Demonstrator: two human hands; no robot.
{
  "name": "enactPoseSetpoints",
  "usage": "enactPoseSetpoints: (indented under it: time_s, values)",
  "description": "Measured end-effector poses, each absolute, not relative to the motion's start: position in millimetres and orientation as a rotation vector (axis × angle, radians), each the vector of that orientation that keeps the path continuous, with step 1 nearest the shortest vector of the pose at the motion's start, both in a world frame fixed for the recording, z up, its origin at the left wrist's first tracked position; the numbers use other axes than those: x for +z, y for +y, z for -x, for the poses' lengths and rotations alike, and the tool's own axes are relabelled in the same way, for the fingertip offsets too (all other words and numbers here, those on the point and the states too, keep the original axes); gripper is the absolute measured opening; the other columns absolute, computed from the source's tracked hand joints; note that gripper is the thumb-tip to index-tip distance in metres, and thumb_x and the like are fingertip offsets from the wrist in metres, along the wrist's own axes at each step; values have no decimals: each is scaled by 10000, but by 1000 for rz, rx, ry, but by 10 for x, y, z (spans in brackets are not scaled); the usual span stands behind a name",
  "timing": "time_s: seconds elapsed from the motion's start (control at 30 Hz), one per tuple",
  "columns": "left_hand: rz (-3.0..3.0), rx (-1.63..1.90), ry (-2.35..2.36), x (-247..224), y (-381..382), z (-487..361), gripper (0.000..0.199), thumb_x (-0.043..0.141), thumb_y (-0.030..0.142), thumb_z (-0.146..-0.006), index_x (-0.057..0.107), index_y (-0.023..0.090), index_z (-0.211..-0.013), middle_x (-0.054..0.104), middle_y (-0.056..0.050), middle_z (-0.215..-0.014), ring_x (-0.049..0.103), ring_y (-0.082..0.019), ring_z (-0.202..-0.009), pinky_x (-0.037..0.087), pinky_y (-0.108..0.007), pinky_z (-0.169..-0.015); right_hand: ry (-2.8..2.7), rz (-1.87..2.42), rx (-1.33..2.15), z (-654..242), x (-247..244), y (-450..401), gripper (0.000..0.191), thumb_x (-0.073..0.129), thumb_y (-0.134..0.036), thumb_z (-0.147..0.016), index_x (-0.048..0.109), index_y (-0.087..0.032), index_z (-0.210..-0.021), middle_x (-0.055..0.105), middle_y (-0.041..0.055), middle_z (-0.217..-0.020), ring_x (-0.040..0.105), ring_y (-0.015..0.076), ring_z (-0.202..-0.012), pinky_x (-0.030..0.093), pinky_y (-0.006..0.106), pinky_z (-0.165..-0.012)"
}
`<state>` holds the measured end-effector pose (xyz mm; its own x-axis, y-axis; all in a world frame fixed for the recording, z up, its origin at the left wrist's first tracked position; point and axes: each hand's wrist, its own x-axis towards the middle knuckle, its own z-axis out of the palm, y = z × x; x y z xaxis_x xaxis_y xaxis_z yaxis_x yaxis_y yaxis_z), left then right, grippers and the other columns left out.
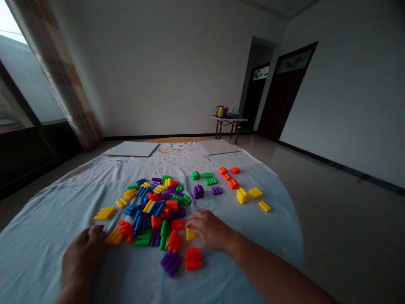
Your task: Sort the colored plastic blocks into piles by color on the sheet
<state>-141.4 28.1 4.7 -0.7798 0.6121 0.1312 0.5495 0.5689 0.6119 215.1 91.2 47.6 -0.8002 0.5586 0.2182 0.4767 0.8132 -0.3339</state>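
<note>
A mixed pile of plastic building blocks (146, 223) in blue, green, purple, orange and yellow lies on the cloth between my hands. My right hand (207, 228) has its fingers closed over a yellow block (191, 234) at the pile's right edge. To the left, my left hand (82, 255) rests on the cloth, fingers loosely bent and holding nothing visible. Its fingertips are beside another yellow block (114, 237). Nearest me lie a purple block (171, 264) and an orange block (193, 259).
Right of the pile are separate groups of green blocks (211, 181), purple blocks (199, 191), orange blocks (233, 183) and yellow blocks (242, 195). Two flat boards, a white board (133, 148) and a beige board (219, 147), lie at the table's far end. A small table (229, 119) stands beyond.
</note>
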Motion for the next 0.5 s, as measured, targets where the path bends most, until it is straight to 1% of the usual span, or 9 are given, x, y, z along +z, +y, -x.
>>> enactPoseSetpoints:
  time_s: [0.07,0.17,0.23,0.3,0.33,0.4,0.47,0.5]
  values:
    - [-931,1001,2640,88,281,1372,485,343,488,-820,663,174,-1007,680,-141,-976,608,-264,-831,426,-295,-567,-2685,815,332,-2314,534,920,264,495,-98,-848,630,-189,-1056,622,70,-1016,524,192,-1000,390,328,-880]
    - [-918,1020,2615,112,286,1332,471,353,470,-821,650,175,-1036,665,-137,-1021,596,-256,-879,422,-291,-605,-2743,870,311,-2544,527,975,270,479,-75,-845,646,-214,-1006,634,60,-994,524,206,-985,370,372,-875]
    - [-908,1027,2609,104,287,1328,475,354,472,-821,643,173,-1050,662,-132,-1020,594,-249,-878,419,-285,-607,-2759,888,348,-2647,468,1015,287,476,-64,-833,650,-225,-995,636,51,-992,533,201,-982,375,376,-874]
    - [-896,1031,2611,93,283,1336,489,347,486,-821,642,170,-1049,661,-133,-1007,593,-250,-870,416,-286,-602,-2662,930,381,-2697,396,1030,301,482,-62,-816,638,-222,-1018,627,51,-1017,535,190,-1002,387,360,-892]
    - [-895,1032,2613,91,280,1339,492,348,492,-820,642,171,-1049,661,-132,-1007,592,-251,-871,415,-288,-603,-2581,970,389,-2704,363,1025,288,499,-81,-810,630,-213,-1029,620,55,-1029,534,187,-1011,393,352,-904]
    - [-901,1030,2612,100,272,1338,483,351,490,-819,642,178,-1047,660,-127,-1015,591,-249,-874,415,-287,-608,-2437,1071,403,-2695,308,992,236,574,-173,-792,617,-192,-1023,611,69,-1030,534,199,-1014,408,346,-916]
    - [-909,1026,2611,122,265,1327,472,354,477,-818,643,181,-1044,659,-126,-1032,592,-248,-879,417,-285,-613,-2392,1171,437,-2677,267,950,286,657,-285,-744,608,-181,-1006,609,79,-1017,541,221,-996,428,356,-905]
    - [-908,1023,2613,132,263,1321,473,353,476,-817,643,179,-1043,658,-127,-1034,592,-249,-883,419,-284,-616,-2402,1209,458,-2673,251,933,320,677,-312,-723,605,-180,-1006,608,81,-1016,544,227,-990,435,359,-897]
